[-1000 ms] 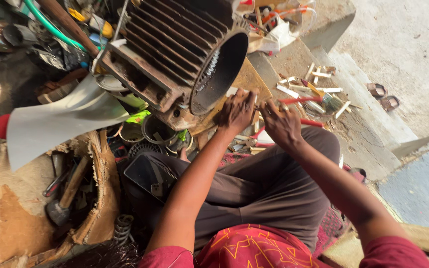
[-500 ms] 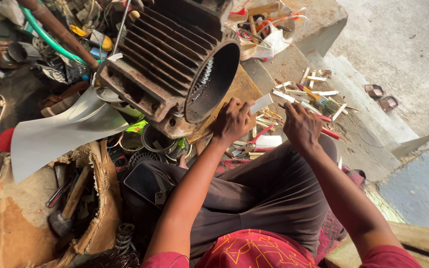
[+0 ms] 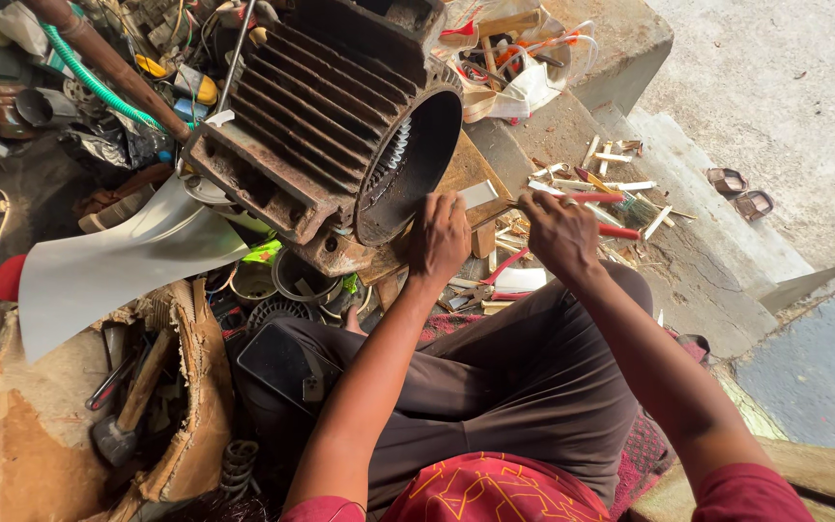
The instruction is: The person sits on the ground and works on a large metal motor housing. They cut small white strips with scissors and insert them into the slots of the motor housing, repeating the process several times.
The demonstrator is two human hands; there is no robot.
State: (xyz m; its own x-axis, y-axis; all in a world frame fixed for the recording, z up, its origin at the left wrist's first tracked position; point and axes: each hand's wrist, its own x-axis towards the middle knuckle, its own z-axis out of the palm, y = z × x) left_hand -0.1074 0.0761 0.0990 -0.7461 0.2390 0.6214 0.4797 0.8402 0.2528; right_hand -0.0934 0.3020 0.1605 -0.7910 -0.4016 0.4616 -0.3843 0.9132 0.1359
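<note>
A big rusty ribbed motor housing (image 3: 326,126) lies on its side on a wooden block (image 3: 471,169), with its round opening (image 3: 413,159) facing me. My left hand (image 3: 442,240) is just in front of that opening and pinches a small white paper strip (image 3: 480,193). To its right, my right hand (image 3: 558,232) grips a red-handled cutting tool (image 3: 599,199); its blades point toward the strip. Both hands hover above my lap in brown trousers (image 3: 524,377).
A white fan blade (image 3: 118,261) lies at the left above a torn cardboard box (image 3: 186,387) holding a hammer (image 3: 123,420). A green hose (image 3: 99,85) and clutter fill the top left. Red-handled pliers (image 3: 495,280) lie below my hands. White sticks (image 3: 611,164) and sandals (image 3: 738,191) rest on the concrete steps.
My hands were close together a second ago and have drawn apart. The right hand moved right with the red-handled tool; the left hand now holds the white strip up by the opening.
</note>
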